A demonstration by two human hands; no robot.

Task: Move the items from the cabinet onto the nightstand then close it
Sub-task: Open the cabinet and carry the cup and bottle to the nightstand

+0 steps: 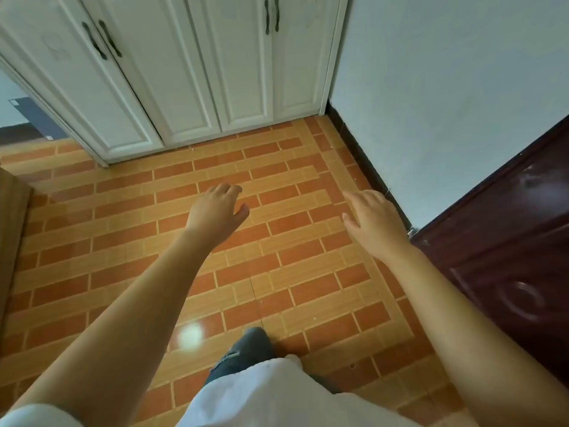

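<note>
Ahead across the tiled floor [277, 241], white cabinet [191, 72] with doors shut, dark handles [272, 15] upright, well apart from both hands. Left hand [215, 211] loosely curled, right hand [374, 221] spread, both empty, about equally near. Items hidden; nightstand unidentified.

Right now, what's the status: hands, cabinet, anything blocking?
Left hand and right hand open, empty, over tiled floor. White cabinet ahead, all doors shut. No items or nightstand identifiable. Path clear.
</note>
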